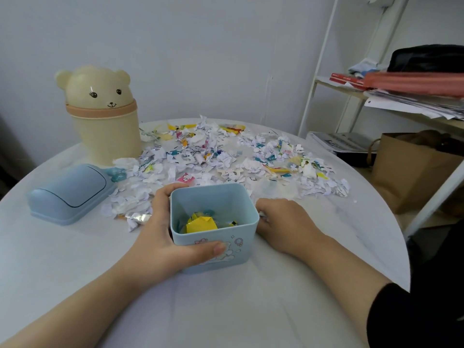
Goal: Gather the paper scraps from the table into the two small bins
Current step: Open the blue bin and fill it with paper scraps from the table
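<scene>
You have the blue bin (214, 223) pulled in close to you on the white desk (62, 259), just at the near edge of the paper scraps (213, 156), which looks like a way to keep each scoop short. Your left hand (163, 237) is wrapped around its left wall, thumb pressed across the printed front, so the light bin should not slide or tip. Your right hand (286, 224) rests curled against the right wall; whether it grips the bin or pinches a scrap underneath, I cannot tell.

The bin's blue lid (70, 194) lies off to your left, out of the way so the mouth stays open. Inside there are only a few pieces (a yellow one stands out), so most of the job remains.

The bear-shaped bin (103, 116) stands upright at the far left of the scatter with its head-lid on; you would need to open it before it takes anything.
</scene>
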